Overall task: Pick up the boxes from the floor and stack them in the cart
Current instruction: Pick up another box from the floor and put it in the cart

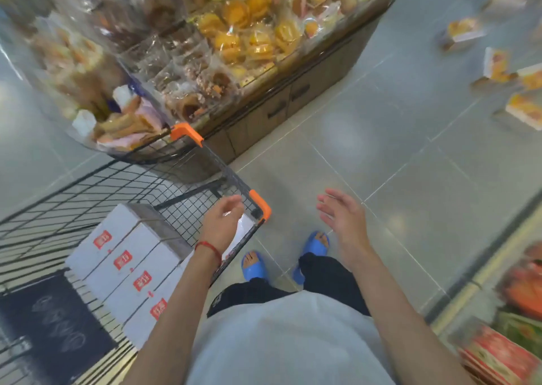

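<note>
A black wire cart [88, 191] with orange corner caps stands at the lower left. Several white boxes with red labels [126, 261] lie side by side inside it. My left hand [221, 223] hovers over the cart's near corner, fingers loosely apart, holding nothing. Over the bare floor my right hand [343, 217] is spread open and empty. Several boxes with orange pictures [498, 67] lie scattered on the grey floor at the far right, well away from both hands.
A display stand [293, 91] piled with wrapped pastries rises directly behind the cart. My feet in blue slippers [315, 243] stand right of the cart. A shelf of packaged goods [504, 340] lines the lower right edge.
</note>
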Action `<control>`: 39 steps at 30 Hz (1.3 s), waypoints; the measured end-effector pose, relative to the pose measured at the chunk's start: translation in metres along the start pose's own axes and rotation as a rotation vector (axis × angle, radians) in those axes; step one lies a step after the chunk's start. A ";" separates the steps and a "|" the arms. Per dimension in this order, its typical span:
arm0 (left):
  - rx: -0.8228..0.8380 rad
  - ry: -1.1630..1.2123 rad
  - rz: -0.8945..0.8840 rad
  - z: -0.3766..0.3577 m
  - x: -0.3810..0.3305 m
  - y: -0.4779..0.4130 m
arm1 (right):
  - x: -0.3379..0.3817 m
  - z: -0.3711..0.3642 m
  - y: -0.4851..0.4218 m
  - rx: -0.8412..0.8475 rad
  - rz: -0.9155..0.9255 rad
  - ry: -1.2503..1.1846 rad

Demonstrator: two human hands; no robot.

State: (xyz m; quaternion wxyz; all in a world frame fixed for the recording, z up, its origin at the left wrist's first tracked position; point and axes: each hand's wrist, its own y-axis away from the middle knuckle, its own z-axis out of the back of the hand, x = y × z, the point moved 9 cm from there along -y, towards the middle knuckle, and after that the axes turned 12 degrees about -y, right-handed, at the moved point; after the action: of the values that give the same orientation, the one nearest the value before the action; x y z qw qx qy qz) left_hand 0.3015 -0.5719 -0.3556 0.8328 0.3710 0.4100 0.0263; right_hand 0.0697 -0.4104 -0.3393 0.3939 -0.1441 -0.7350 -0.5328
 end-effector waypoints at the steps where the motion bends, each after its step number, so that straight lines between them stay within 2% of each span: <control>1: 0.015 -0.027 -0.021 -0.012 -0.015 -0.001 | 0.008 0.012 -0.002 -0.019 0.008 -0.035; 5: 0.095 -0.102 -0.125 -0.080 -0.076 -0.009 | 0.038 0.070 -0.016 -0.101 0.026 -0.169; 11: 0.247 -0.259 -0.287 -0.232 -0.177 -0.002 | 0.097 0.170 -0.051 -0.194 0.048 -0.293; 22: 0.416 -0.256 -0.425 -0.444 -0.339 0.004 | 0.219 0.339 -0.127 -0.356 0.156 -0.373; 33: 0.590 -0.305 -0.562 -0.641 -0.542 -0.070 | 0.382 0.455 -0.266 -0.552 0.260 -0.448; 39: 0.680 -0.380 -0.611 -0.739 -0.653 -0.094 | 0.468 0.506 -0.330 -0.630 0.258 -0.499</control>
State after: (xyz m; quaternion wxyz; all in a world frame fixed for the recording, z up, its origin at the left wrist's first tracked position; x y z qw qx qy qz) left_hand -0.6749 -0.4265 -0.2698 0.6944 0.4827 0.3262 -0.4224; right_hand -0.6572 -0.1826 -0.2790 0.2038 -0.4728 -0.5850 -0.6267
